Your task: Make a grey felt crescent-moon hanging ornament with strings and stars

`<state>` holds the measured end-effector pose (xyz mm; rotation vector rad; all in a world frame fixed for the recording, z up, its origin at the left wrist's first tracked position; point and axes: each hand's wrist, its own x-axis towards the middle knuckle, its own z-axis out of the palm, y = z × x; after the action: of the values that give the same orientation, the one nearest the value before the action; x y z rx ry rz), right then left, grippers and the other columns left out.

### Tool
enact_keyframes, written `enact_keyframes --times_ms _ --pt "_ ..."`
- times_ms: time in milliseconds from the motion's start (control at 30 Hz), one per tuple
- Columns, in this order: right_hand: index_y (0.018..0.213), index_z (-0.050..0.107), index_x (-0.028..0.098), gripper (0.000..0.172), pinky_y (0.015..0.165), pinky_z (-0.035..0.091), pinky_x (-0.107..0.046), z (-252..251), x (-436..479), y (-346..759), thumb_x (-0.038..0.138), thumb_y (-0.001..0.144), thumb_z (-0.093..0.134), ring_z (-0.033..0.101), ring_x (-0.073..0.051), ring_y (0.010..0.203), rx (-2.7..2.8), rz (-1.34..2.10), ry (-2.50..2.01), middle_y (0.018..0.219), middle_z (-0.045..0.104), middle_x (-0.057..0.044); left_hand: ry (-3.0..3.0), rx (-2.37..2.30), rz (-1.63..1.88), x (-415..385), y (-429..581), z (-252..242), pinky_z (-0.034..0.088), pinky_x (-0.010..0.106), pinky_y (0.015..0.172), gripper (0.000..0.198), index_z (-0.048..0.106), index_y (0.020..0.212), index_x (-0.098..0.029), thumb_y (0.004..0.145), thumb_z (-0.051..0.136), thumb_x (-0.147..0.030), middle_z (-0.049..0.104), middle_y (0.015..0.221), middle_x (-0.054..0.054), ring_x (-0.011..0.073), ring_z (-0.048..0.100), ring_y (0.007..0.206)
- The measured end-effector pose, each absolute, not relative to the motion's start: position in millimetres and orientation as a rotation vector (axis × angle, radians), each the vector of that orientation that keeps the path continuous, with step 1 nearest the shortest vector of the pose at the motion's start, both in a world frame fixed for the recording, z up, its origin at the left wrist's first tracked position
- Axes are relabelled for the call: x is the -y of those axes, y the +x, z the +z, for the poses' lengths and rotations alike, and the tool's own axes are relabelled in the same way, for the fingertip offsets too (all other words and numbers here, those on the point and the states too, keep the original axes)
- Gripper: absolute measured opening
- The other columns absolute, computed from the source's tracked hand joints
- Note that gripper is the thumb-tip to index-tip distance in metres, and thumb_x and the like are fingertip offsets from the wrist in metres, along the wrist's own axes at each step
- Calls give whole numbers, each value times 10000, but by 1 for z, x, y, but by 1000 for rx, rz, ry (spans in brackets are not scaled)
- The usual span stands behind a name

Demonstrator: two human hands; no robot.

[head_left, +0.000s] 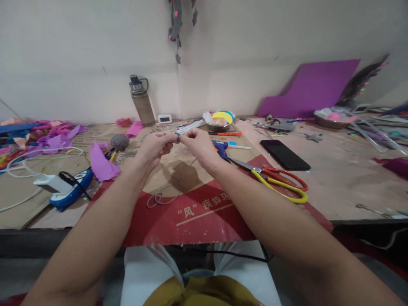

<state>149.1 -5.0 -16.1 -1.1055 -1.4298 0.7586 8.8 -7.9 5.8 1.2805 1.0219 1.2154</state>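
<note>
Above the cardboard, my left hand (156, 146) and my right hand (200, 146) meet fingertip to fingertip. Both are closed in a pinch on a small grey piece (177, 136), mostly covered by the fingers, so its exact kind is unclear. Beneath them a thin grey yarn (159, 199) lies in loose loops on the red and brown cardboard (153, 229); its upper end runs up toward my right hand. A grey yarn ball (120, 142) sits left of my left hand. Close to my right wrist lie a blue glue gun (221, 149) and scissors (274, 176) with red and yellow handles.
A bottle (142, 102) and small clock (165, 119) stand by the wall. A bowl (219, 123) is behind my hands. A black phone (284, 154) lies right. Left are coloured scraps (54, 134), a power strip (72, 191) and white cables. Purple board (306, 91) leans back right.
</note>
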Motion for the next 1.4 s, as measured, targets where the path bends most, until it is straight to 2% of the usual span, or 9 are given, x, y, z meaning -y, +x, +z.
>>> enact_keyframes --times_ms 233,467,633,900,1133,1267,1400 --pt "622 495 179 159 562 322 -241 -14 9 146 268 720 583 399 -82 558 1494 734 -1072 585 476 55 1353 -1143 1303 3 9 -1 274 168 405 116 602 577 -127 669 632 -191 455 477 -30 36 348 411" --pt "663 468 195 170 531 301 -230 -24 2 145 308 761 550 369 -84 562 1454 851 -983 608 427 55 1307 -1080 1351 0 7 -1 265 153 389 105 596 587 -127 688 617 -146 448 477 -32 28 337 398" --pt "674 474 198 160 508 287 -226 -23 3 145 313 757 549 356 -86 547 1462 904 -988 593 410 57 1261 -1062 1350 0 6 0 284 142 388 96 601 601 -123 690 626 -147 505 506 -17 23 355 398" --pt "663 503 186 166 530 300 -233 -22 3 146 320 743 557 362 -88 564 1479 862 -1031 616 455 46 1181 -1063 1316 1 6 5 315 133 393 70 594 617 -121 658 648 -139 555 557 -9 19 384 410" --pt "668 502 191 206 527 309 -232 -25 2 146 366 767 545 359 -89 535 1518 906 -1048 564 415 62 1210 -1032 1342 -7 0 1 316 130 387 103 562 587 -126 680 605 -125 494 500 -32 20 372 392" --pt "703 546 188 155 525 309 -226 -26 5 144 319 781 522 354 -89 516 1572 953 -1071 529 377 76 1117 -1081 1453 -14 -16 8 340 119 381 48 579 656 -128 700 596 -124 610 609 0 27 466 421" --pt "718 603 179 175 520 293 -223 -30 9 141 310 792 513 375 -90 516 1686 964 -1090 527 410 70 1008 -1060 1523 -16 -30 17 413 109 419 45 591 748 -140 769 552 -132 680 720 45 97 657 640"
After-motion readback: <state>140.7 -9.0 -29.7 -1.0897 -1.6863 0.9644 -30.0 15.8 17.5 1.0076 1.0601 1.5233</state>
